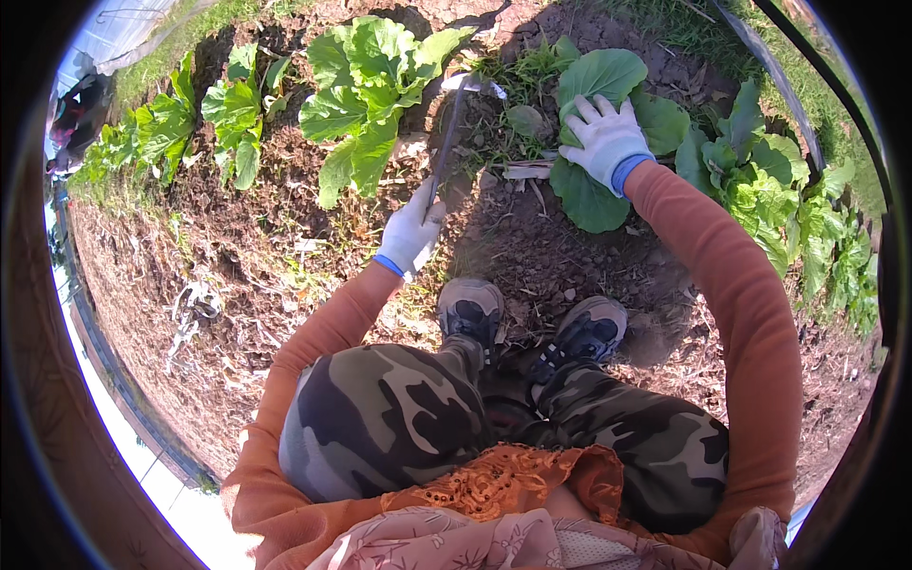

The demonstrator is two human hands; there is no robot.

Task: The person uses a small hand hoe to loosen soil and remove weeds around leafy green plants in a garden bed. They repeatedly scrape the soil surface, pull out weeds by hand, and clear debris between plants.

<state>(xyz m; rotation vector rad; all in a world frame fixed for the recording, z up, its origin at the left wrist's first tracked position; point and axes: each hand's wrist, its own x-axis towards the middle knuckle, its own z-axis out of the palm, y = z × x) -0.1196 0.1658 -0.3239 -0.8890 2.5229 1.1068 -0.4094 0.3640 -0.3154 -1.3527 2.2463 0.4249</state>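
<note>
My left hand (pixel 412 234), in a white glove with a blue cuff, grips the dark, slender handle (pixel 449 135) of a hoe-like hand tool. The tool's bright blade (pixel 474 85) lies across the handle's far end, at a weedy patch of soil. My right hand (pixel 602 139), gloved alike, rests with spread fingers on the broad green leaves (pixel 591 199) of a leafy vegetable plant. The base of that plant is hidden beneath the leaves and my hand. Grassy weeds (pixel 524 75) grow between the blade and the plant.
A large leafy plant (pixel 374 107) stands left of the tool, and smaller ones (pixel 239 114) continue the row. More leafy plants (pixel 769 178) grow at right, near a dark hose or pipe (pixel 826 71). My shoes (pixel 470 313) stand on soil strewn with dry plant litter (pixel 192 313).
</note>
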